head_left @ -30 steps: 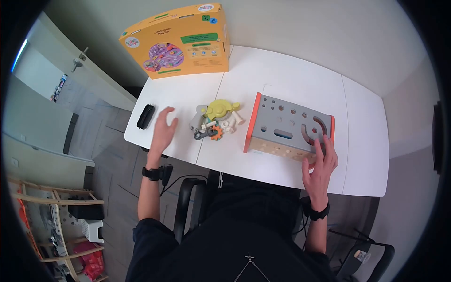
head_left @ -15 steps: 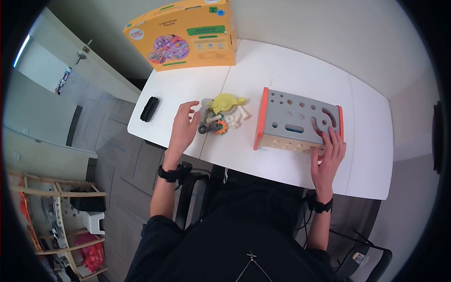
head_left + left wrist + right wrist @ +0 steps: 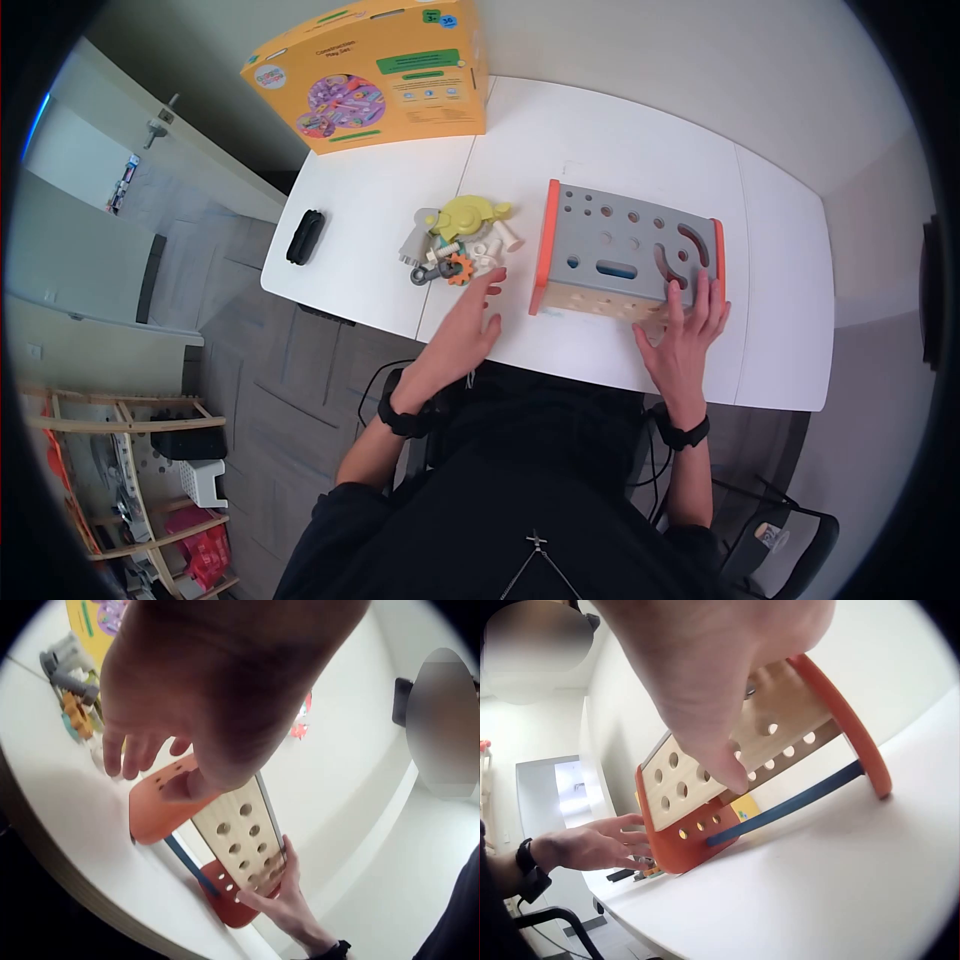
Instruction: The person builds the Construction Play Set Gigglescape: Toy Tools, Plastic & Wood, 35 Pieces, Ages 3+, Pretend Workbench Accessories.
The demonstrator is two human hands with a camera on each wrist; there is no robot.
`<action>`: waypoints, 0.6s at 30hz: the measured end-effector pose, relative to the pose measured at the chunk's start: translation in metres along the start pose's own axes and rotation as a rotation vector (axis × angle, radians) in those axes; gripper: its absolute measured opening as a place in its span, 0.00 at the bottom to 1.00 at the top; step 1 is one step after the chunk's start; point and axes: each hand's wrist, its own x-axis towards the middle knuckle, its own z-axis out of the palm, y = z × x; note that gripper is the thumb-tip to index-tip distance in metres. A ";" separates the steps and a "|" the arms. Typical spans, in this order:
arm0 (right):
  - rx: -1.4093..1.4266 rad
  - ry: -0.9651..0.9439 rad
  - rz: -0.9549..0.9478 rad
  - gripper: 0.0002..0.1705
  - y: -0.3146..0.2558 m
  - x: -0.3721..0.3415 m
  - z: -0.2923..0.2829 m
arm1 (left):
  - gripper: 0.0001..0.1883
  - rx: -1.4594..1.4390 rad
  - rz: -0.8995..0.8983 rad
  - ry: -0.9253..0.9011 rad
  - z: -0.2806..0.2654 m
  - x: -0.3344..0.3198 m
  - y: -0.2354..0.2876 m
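Observation:
A toy workbench [image 3: 620, 245] with a grey perforated top, orange-red end panels and a light wooden front stands on the white table. My right hand [image 3: 685, 335] rests at its near right corner, fingers spread over the top, thumb by the holed front panel [image 3: 682, 780]. Holding nothing, my left hand [image 3: 460, 335] hovers over the table's near edge, fingers extended, between the workbench and a pile of toy parts. In that pile lie a yellow-green piece [image 3: 465, 217], an orange gear [image 3: 460, 269], a dark grey piece [image 3: 432, 273] and several cream pieces [image 3: 507, 236].
A large yellow-orange box [image 3: 380, 85] printed "Construction Play Set" stands at the table's back left. Near the left edge lies a black case [image 3: 306, 237]. White wall borders the table [image 3: 590, 365] behind.
My left hand has moved right, from the table's left side past the toy parts toward the workbench. My right hand stays on the workbench's near right corner.

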 end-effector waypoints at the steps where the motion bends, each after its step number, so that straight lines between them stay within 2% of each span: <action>1: 0.012 0.002 -0.016 0.56 0.001 -0.002 0.001 | 0.39 0.017 0.009 -0.050 0.008 0.001 0.002; 3: 0.096 0.012 -0.042 0.61 0.004 -0.004 -0.001 | 0.44 0.011 0.004 -0.089 0.020 0.006 0.008; 6: 0.327 0.168 0.110 0.63 0.013 -0.015 -0.003 | 0.50 0.017 0.007 -0.090 0.037 0.015 0.010; 9: 0.355 0.049 0.327 0.59 0.030 -0.023 -0.010 | 0.53 -0.001 -0.018 -0.058 0.047 0.027 0.006; 11: 0.301 -0.362 0.399 0.52 0.045 -0.027 -0.005 | 0.54 -0.057 -0.089 -0.053 0.052 0.033 0.004; 12: 0.272 -0.566 0.440 0.48 0.050 -0.030 -0.001 | 0.53 -0.008 -0.058 -0.034 0.055 0.035 0.002; 13: 0.410 -0.503 0.389 0.34 0.050 -0.031 0.002 | 0.52 0.041 -0.027 -0.015 0.058 0.038 0.000; 14: 0.466 -0.445 0.380 0.31 0.051 -0.034 0.011 | 0.51 0.089 0.003 0.006 0.061 0.040 -0.002; 16: 0.579 -0.335 0.350 0.26 0.051 -0.035 0.025 | 0.49 -0.015 -0.027 -0.017 0.063 0.047 -0.008; 18: 0.712 -0.428 0.583 0.23 0.048 -0.031 0.017 | 0.49 -0.142 -0.083 -0.035 0.062 0.048 -0.007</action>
